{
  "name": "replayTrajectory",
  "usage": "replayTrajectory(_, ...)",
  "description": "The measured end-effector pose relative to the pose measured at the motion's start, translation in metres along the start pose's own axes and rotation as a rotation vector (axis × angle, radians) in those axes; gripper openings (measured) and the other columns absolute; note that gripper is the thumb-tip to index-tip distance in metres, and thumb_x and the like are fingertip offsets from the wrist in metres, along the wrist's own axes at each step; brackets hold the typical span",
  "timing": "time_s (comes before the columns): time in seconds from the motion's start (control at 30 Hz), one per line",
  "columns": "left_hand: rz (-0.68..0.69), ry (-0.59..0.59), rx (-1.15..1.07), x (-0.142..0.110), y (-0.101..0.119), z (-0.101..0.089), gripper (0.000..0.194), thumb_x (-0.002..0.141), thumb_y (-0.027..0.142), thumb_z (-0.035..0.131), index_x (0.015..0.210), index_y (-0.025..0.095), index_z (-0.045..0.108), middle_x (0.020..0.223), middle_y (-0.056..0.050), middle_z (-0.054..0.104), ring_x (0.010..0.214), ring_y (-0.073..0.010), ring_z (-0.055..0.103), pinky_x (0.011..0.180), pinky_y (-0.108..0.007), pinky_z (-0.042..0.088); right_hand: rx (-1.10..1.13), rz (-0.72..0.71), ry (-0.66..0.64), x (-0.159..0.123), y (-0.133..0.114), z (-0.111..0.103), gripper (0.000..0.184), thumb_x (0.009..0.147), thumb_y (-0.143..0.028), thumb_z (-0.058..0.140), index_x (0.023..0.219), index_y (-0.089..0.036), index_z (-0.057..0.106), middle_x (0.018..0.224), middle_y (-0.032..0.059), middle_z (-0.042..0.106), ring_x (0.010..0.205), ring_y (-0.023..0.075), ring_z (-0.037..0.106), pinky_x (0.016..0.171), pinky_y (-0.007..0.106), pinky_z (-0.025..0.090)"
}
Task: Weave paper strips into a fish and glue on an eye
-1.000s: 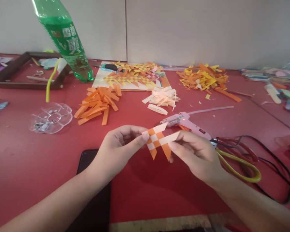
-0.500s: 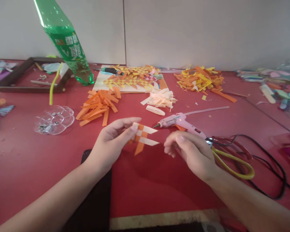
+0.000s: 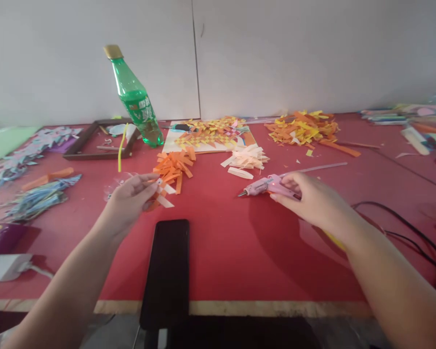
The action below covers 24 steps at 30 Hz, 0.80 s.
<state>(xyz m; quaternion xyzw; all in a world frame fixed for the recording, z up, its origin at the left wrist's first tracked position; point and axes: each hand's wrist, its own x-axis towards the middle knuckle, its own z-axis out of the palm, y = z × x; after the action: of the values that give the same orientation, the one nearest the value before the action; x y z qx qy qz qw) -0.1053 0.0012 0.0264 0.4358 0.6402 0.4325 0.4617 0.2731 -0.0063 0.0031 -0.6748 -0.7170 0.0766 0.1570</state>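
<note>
My left hand (image 3: 129, 201) pinches a small woven piece of white and orange paper strips (image 3: 164, 195), its loose ends pointing right. Just behind it lies a pile of orange paper strips (image 3: 172, 167). My right hand (image 3: 305, 196) is wrapped round the handle of a pink hot glue gun (image 3: 259, 185), its nozzle pointing left and a clear glue stick (image 3: 319, 167) out of its back. A pile of pale cream strips (image 3: 247, 159) lies between the hands, farther back. Part of the clear plastic dish (image 3: 111, 190) shows behind my left hand.
A black phone (image 3: 167, 266) lies at the front edge. A tilted green bottle (image 3: 140, 104) stands beside a dark frame (image 3: 98, 156). Woven yellow-orange paper lies on a board (image 3: 170, 143); mixed scraps (image 3: 305, 128) are heaped at back right. A black cable (image 3: 410, 223) loops at the right.
My right hand has moved onto the glue gun and closed round its handle. My left hand has moved left with the woven paper piece. The view has shifted, showing more of the table's left side.
</note>
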Motion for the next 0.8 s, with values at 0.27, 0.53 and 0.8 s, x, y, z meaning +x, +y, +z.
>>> replayTrajectory(0.27, 0.115, 0.164, 0.448, 0.005, -0.039, -0.037, 0.034, 0.076, 0.037, 0.061, 0.105, 0.02, 0.062, 0.104, -0.009, 0.072, 0.103, -0.027, 0.067, 0.09, -0.037, 0.051, 0.081, -0.015, -0.205, 0.003, 0.001, -0.009, 0.026, 0.083, -0.027, 0.056, 0.109, -0.023, 0.059, 0.11, 0.0085, 0.071, 0.088, 0.0256, 0.069, 0.066, 0.033, 0.051)
replayTrajectory(0.53, 0.144, 0.232, 0.863, -0.014, -0.024, -0.043, 0.02, 0.08, 0.038, 0.055, 0.092, 0.026, 0.065, 0.086, -0.011, 0.073, 0.087, -0.0378, 0.068, 0.075, -0.046, 0.047, 0.034, 0.058, -0.072, 0.011, 0.014, -0.024, 0.02, 0.088, -0.02, 0.045, 0.106, -0.021, 0.054, 0.119, 0.0188, 0.066, 0.1, 0.031, 0.066, 0.073, 0.036, 0.048)
replayTrajectory(0.8, 0.244, 0.239, 1.047, -0.023, -0.007, -0.044, 0.017, 0.083, 0.037, 0.051, 0.08, 0.028, 0.065, 0.061, -0.001, 0.063, 0.065, -0.0278, 0.066, 0.058, -0.032, 0.039, 0.084, 0.025, -0.02, 0.019, 0.04, -0.022, 0.005, 0.084, -0.022, 0.055, 0.087, -0.023, 0.058, 0.089, 0.0138, 0.073, 0.07, 0.0242, 0.069, 0.057, 0.031, 0.045)
